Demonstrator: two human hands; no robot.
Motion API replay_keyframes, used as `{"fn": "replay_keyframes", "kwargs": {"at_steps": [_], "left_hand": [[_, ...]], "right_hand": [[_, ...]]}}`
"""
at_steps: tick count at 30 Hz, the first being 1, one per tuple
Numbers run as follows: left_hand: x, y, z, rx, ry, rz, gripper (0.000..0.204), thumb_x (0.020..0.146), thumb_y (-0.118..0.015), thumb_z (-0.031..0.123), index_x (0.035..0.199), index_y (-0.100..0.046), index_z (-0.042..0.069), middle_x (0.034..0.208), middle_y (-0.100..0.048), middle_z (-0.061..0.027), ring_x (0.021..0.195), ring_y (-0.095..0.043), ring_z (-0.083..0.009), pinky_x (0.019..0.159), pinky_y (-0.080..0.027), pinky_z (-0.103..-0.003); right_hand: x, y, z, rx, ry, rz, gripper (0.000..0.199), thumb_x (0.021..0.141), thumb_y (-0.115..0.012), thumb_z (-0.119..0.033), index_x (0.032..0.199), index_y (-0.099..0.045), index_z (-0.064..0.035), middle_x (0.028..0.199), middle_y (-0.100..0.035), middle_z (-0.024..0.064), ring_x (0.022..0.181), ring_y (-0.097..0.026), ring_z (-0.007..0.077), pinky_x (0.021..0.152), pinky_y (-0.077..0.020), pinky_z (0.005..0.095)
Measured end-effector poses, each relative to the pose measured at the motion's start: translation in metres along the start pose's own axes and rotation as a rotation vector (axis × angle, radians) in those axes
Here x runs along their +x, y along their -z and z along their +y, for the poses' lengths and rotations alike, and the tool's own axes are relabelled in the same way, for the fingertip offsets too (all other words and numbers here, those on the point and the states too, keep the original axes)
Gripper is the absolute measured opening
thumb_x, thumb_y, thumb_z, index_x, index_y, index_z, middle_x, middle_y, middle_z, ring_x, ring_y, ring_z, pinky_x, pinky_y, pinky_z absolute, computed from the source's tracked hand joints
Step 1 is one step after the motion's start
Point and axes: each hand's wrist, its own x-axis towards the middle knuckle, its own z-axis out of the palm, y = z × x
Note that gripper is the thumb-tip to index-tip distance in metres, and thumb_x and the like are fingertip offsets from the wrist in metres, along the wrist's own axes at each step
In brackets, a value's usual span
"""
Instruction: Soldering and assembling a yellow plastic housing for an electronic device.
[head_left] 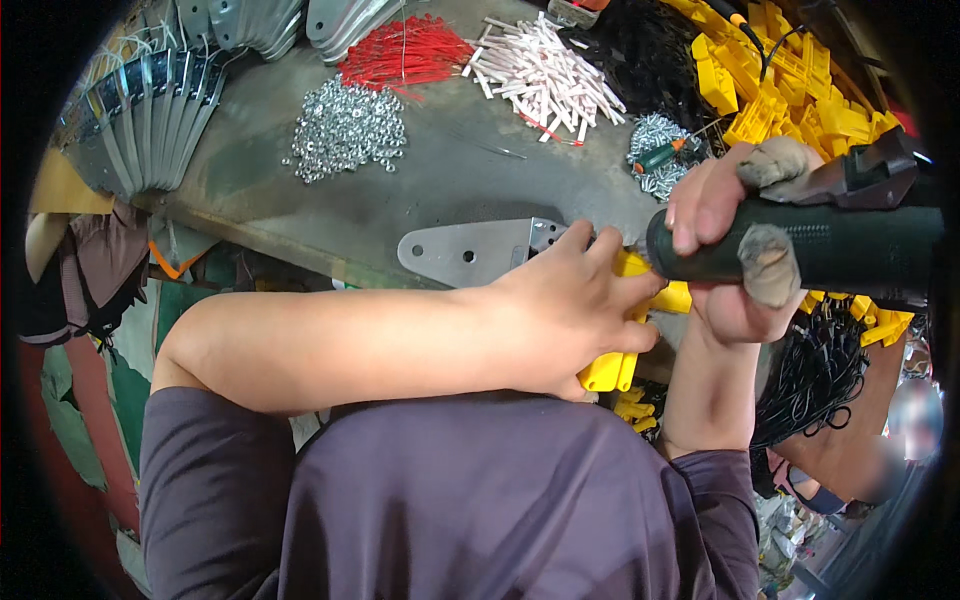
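Note:
My right hand [705, 205] is wrapped round a dark green, cylindrical power driver [850, 250], lying sideways with its front end toward my left hand. Worn, greyish covers sit on some of its fingers. My left hand [565, 310] grips a yellow plastic handle-like part [607, 372], its fingers spread over the top. Beside it a flat grey metal plate [465, 252] with holes and a rounded end rests on the bench, reaching under my left fingers. The driver's tip meets the work near these fingers, where the contact is hidden.
Along the bench [250, 190] lie piles of metal nuts [350, 130], red wires [405, 55], white tubes [545, 80], screws [655, 135] with a small green tool [660, 155], and yellow parts [790, 85]. Metal plates [165, 115] fan out at left; black cables [820, 380] hang at right.

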Motion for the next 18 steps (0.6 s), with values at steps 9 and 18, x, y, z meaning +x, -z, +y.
{"fn": "replay_keyframes", "kwargs": {"at_steps": [9,18], "left_hand": [[0.001,-0.005,-0.005,-0.061,0.007,0.012,0.055,0.066,-0.070,0.052,0.111,-0.057,0.024,0.123,-0.050,-0.0086,0.109,-0.045,-0.0389,0.094,-0.037,-0.049],[-0.002,-0.013,-0.004,-0.053,-0.130,0.204,0.050,0.065,-0.071,0.049,0.109,-0.059,0.027,0.123,-0.050,-0.0028,0.117,-0.042,-0.0345,0.106,-0.019,-0.064]], "right_hand": [[-0.006,-0.005,0.001,-0.086,-0.064,0.149,0.065,0.082,-0.061,-0.056,0.120,-0.048,-0.0041,0.081,-0.050,0.0047,0.066,-0.050,0.0156,0.063,-0.0411,0.0299],[-0.042,0.041,-0.075,0.303,0.061,0.554,0.046,0.079,-0.062,-0.022,0.115,-0.046,0.0023,0.111,-0.045,0.0126,0.112,-0.046,0.0277,0.113,-0.0185,0.0575]]}}
